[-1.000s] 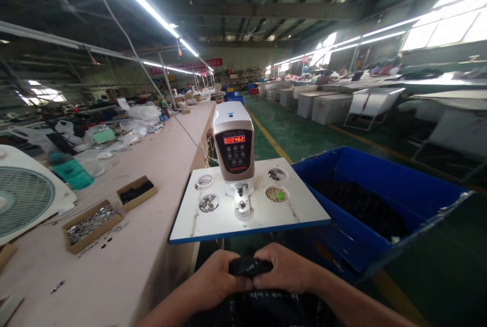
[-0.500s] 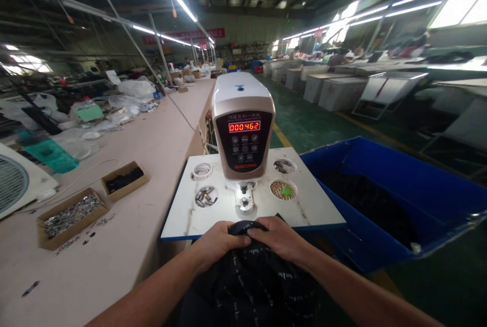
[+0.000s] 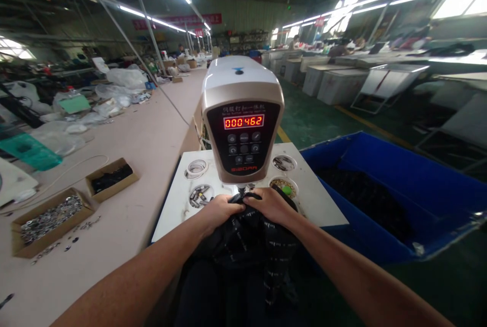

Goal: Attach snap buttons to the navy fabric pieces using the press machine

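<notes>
Below and in front of the machine (image 3: 243, 83), dark cloth (image 3: 279, 251) printed with small pale lettering is draped toward the lap, its upper edge raised to the front of the machine's head. That edge is pinched between thumb and fingers by the left hand (image 3: 222, 210) and the right hand (image 3: 272, 205), which are held close together. The cloth can be judged light, soft and limp, not fragile but easily creased or twisted; more firmness is to be expected at the bunched edge, where it is best gripped, on either side of the working point, with fingertips kept clear of the head. Some drag may be felt from the hanging folds, so their weight is best left slack. Around the machine's base, loose fittings are held in round recesses in the white board (image 3: 323, 207). To the right of the machine, dark material is contained in a blue bin (image 3: 437, 190). To its left, a carton of metal pieces (image 3: 63, 230) and a carton of black pieces (image 3: 117, 187) are set on the bench (image 3: 152, 144), with clear plastic bags (image 3: 127, 77) heaped farther off.
</notes>
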Tool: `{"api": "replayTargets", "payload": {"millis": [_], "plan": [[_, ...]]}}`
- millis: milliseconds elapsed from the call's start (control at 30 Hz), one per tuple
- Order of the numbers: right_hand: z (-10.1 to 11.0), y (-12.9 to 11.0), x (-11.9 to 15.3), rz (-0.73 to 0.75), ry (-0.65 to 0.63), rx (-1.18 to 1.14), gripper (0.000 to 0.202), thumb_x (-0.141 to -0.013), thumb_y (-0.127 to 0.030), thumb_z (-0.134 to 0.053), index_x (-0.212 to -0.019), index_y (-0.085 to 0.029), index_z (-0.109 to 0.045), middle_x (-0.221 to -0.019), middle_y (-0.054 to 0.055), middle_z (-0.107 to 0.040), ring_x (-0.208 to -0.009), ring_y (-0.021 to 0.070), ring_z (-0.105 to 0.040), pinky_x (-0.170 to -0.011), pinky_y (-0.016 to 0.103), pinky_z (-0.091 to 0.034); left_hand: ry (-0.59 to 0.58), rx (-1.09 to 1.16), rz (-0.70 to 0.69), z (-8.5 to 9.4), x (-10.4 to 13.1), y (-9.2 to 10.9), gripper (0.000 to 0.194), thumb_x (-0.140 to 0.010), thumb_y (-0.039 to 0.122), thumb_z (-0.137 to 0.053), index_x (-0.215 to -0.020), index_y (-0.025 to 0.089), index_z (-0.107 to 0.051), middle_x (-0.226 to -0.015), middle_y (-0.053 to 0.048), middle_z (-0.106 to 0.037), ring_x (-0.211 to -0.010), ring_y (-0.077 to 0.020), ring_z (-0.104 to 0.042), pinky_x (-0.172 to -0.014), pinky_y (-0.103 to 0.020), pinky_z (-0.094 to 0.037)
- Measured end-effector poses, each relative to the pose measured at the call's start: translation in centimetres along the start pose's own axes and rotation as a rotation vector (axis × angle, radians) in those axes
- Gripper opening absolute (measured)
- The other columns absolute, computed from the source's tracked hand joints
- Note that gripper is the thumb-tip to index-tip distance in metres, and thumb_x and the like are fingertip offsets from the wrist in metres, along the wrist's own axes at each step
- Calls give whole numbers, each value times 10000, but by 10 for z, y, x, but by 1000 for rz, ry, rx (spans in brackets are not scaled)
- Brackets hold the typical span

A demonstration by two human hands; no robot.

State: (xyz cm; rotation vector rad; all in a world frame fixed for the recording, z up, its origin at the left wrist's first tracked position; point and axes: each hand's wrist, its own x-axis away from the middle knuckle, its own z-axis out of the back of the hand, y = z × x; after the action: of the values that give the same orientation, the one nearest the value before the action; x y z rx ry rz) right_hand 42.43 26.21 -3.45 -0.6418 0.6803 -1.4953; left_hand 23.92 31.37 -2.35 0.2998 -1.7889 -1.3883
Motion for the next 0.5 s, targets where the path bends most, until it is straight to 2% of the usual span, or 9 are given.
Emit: {"api": "replayTargets", "payload": {"millis": [133, 267, 500], "plan": [[-1, 1, -12, 55, 43, 11, 294, -840, -366, -580, -652, -144, -622, -654, 7, -642, -656, 151, -558, -566, 240, -307, 73, -104, -31, 4, -9, 7, 247, -681, 267, -691, -876, 117, -709, -758, -50, -726, -729, -225, -661, -728, -320, -484], [-3, 1, -16, 54, 47, -5, 315, -839, -395, -573, -651, -150, -636, -631, -7, -621, -658, 151, -557, -560, 230, -311, 119, -149, -54, 7, -14, 7, 240, -659, 275, -703, -842, 120, -720, -759, -50, -727, -728, -222, -652, -720, -321, -471], [-7, 5, -23, 65, 76, -8, 258, -817, -332, -579, -644, -148, -633, -653, -7, -642, -640, 137, -538, -558, 227, -309, 104, -119, -42, 15, -24, 4, 329, -616, 313, -733, -885, 124, -731, -778, -52, -736, -737, -223, -655, -755, -333, -475]]}}
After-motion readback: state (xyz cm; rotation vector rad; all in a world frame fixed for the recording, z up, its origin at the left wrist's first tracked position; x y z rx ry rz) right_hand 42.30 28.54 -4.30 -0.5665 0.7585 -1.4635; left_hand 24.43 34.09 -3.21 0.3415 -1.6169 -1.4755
